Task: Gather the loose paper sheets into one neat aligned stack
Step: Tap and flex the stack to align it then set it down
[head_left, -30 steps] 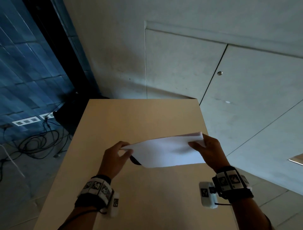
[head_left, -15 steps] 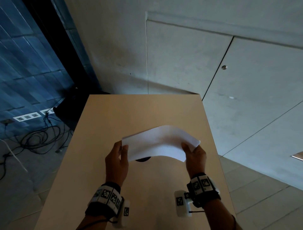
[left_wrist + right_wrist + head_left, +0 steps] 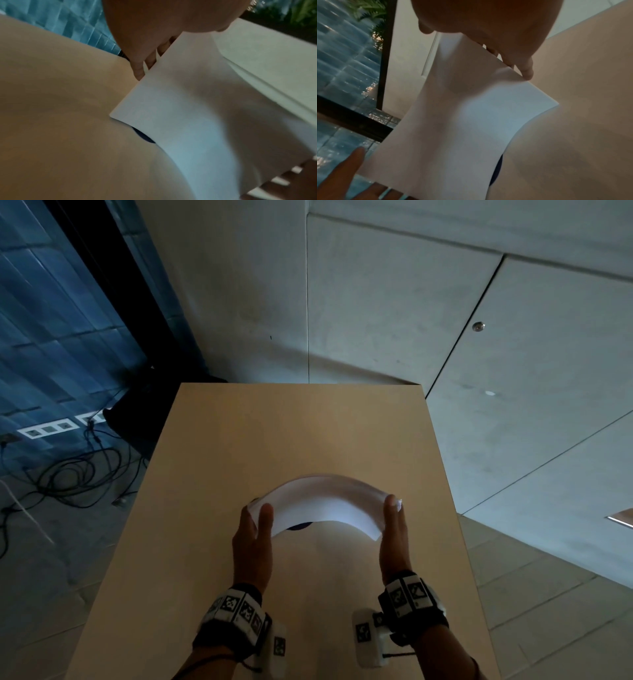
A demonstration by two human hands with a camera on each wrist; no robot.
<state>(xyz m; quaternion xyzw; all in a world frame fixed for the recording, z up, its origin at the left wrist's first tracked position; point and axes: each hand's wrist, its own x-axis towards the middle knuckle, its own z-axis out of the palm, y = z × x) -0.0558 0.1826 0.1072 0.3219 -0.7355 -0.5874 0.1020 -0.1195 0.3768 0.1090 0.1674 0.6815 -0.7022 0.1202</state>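
A stack of white paper sheets [image 3: 325, 501] bows upward in an arch just above the tan table [image 3: 274, 433]. My left hand [image 3: 258, 510] holds its left end, thumb on the near face and fingers [image 3: 150, 60] behind the edge. The right hand [image 3: 392, 508] holds the right end the same way, fingers [image 3: 525, 67] along the edge. Both wrist views show the curved paper stack [image 3: 188, 121] [image 3: 462, 121] spanning between the hands. Its lower long edge hangs close over the table; whether it touches I cannot tell.
A small dark round object [image 3: 298, 527] lies on the table under the arch. The table's right edge [image 3: 445, 474] borders a pale concrete floor. Black cables [image 3: 78, 474] and a dark box lie on the floor to the left.
The hands have come closer together and nearer to me. The paper, nearly flat a second ago, has bent into a high arch between them.
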